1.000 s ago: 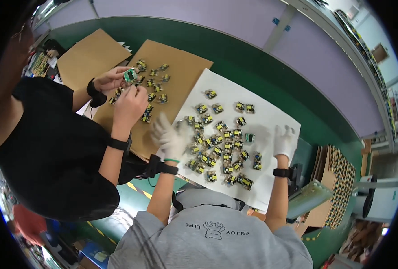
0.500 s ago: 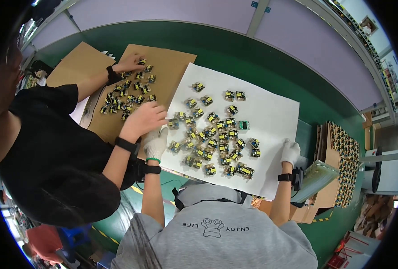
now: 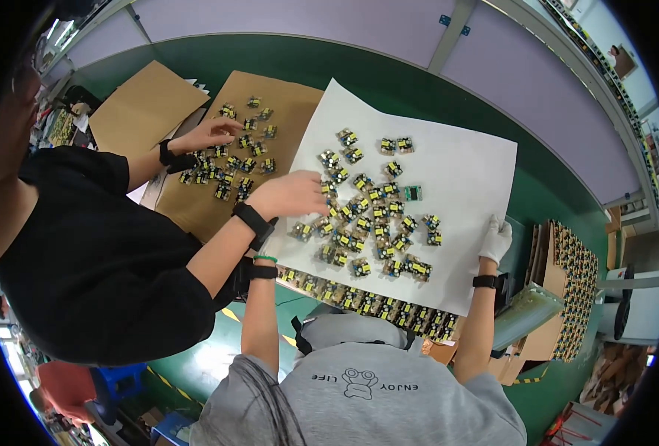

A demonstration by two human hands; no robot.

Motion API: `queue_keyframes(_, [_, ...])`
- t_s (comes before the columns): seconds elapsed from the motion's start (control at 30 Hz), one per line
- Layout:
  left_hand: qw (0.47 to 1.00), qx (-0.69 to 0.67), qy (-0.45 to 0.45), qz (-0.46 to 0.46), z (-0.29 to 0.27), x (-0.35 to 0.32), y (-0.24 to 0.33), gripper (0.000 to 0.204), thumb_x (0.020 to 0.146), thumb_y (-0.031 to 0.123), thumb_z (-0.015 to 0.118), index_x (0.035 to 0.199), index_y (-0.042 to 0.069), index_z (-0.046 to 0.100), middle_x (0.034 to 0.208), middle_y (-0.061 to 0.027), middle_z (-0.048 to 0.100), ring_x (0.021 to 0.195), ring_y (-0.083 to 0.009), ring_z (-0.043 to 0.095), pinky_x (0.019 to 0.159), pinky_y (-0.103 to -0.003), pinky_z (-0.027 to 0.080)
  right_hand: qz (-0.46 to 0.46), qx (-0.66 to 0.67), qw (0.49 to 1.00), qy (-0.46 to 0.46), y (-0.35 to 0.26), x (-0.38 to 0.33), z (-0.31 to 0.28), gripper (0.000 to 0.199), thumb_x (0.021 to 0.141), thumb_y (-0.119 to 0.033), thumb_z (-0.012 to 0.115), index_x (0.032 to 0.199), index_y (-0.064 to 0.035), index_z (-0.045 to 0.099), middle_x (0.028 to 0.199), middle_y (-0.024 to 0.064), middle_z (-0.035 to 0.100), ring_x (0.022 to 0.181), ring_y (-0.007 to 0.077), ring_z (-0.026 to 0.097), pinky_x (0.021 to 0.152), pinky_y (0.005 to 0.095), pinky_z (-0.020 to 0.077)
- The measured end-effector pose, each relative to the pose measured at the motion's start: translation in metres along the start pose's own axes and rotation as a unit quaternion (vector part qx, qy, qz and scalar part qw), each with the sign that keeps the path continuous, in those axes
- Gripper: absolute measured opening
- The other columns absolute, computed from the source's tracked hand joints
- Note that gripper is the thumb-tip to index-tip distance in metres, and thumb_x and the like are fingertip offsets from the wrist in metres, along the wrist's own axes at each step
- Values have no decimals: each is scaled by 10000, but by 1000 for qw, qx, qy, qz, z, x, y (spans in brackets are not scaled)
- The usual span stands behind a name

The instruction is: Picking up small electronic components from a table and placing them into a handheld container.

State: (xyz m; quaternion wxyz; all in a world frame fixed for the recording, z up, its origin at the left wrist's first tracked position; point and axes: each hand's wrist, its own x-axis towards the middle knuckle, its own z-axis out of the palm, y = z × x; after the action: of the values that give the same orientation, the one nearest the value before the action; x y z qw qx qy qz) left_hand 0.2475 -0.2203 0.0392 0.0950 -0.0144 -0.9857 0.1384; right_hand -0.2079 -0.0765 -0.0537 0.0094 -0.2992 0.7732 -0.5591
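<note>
Dozens of small yellow-topped circuit boards (image 3: 380,212) lay loose across a white sheet (image 3: 467,175), whose near edge left a packed row of similar boards (image 3: 367,303) showing. A tilt or sharp tug on that sheet could have slid the loose ones together or off it; the co-worker's bare hand (image 3: 292,195), among the boards, could have bumped the left hand (image 3: 269,249). The right hand (image 3: 497,239) had its grip closed on the sheet's right edge, clear of every board. The left hand was mostly behind the co-worker's forearm (image 3: 225,244), so I couldn't tell how open its grip was or what it held
</note>
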Motion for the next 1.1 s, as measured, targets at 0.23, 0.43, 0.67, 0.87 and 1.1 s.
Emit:
queue_keyframes(0.23, [995, 82, -32, -48, -39, -9, 31, 224, 707, 131, 542, 912, 195, 607, 787, 33, 573, 822, -132, 556, 760, -247, 433, -41, 59, 997, -17, 12, 9, 1, 322, 867, -239, 628, 876, 82, 603, 729, 22, 585, 649, 101, 478, 652, 250, 432])
queue_keyframes(0.43, [788, 53, 66, -610, 68, -41, 78, 209, 844, 258, 532, 988, 127, 611, 951, -97, 589, 873, -280, 573, 798, -395, 449, -14, -8, 999, -33, 14, -5, 9, 245, 824, -208, 665, 812, 33, 620, 699, 45, 605, 596, 116, 503, 580, 270, 427])
queue_keyframes(0.67, [690, 41, 117, -713, 81, -39, 72, 253, 829, 314, 538, 934, 92, 594, 876, -147, 598, 863, -330, 576, 706, -482, 437, -45, -239, 965, -93, 16, 0, -36, 441, 768, -329, 623, 1035, 22, 635, 965, 257, 635, 937, 384, 607, 828, 413, 471])
queue_keyframes(0.87, [630, 125, 113, -758, 34, 7, 111, 378, 795, 351, 595, 1099, 128, 587, 1070, -144, 561, 965, -353, 550, 803, -468, 429, 29, -232, 970, -63, 12, -78, -130, 568, 803, -413, 613, 1109, 65, 572, 1096, 282, 582, 1026, 408, 560, 891, 415, 435])
queue_keyframes(1.1, [780, 0, 103, -617, 57, 97, 217, 464, 770, 333, 615, 1179, 147, 500, 1225, -103, 456, 1174, -292, 396, 982, -472, 266, 176, -423, 875, -158, 39, -193, -195, 601, 746, -482, 655, 1057, 29, 591, 994, 226, 635, 924, 369, 616, 829, 411, 476])
